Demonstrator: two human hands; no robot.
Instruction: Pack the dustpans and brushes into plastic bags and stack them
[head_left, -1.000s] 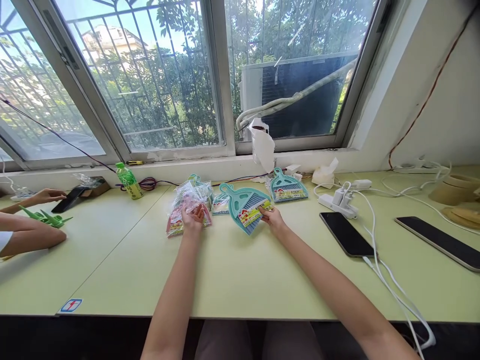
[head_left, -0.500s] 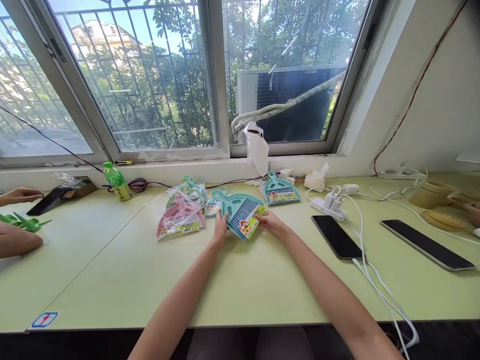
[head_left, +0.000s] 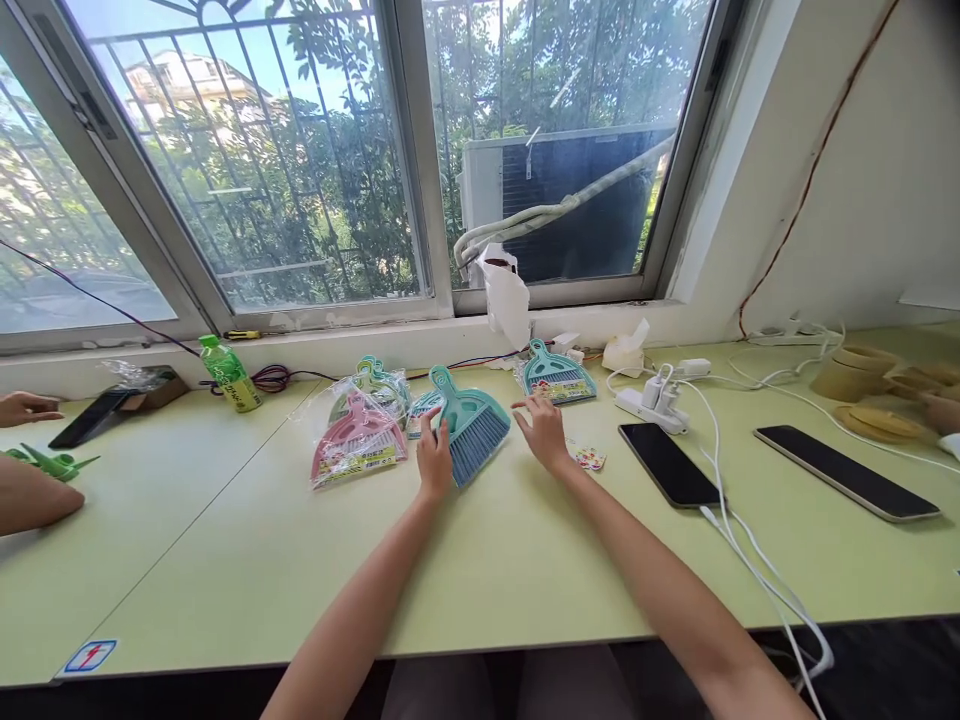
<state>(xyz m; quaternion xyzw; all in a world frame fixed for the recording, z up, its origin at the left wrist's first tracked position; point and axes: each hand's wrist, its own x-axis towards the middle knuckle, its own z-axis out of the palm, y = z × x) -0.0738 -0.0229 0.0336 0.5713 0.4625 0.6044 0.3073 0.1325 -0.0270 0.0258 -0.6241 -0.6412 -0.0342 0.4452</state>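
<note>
A mint-green dustpan with a matching blue-bristled brush (head_left: 474,435) nested in it is tilted in front of me. My left hand (head_left: 434,460) pinches its left edge, thumb towards the front. Right of the brush, my right hand (head_left: 543,432) is open, fingers apart and holding nothing. Partly behind that wrist, a printed cardboard label (head_left: 588,457) lies on the table. To the left sits a pink dustpan set (head_left: 358,440) in clear plastic, with a wrapped green set (head_left: 384,385) behind it. Another wrapped mint set (head_left: 556,375) lies beyond my right hand.
A green drink bottle (head_left: 229,375) stands back left, near another person's hand (head_left: 28,408). On the right are a black phone (head_left: 667,465), a power strip (head_left: 651,408) with white cables, a tablet-like device (head_left: 844,472) and a tape roll (head_left: 851,370).
The printed label has come off the brush and now lies on the table to the right. My right hand has let go of it and opened. My left hand stays at the dustpan.
</note>
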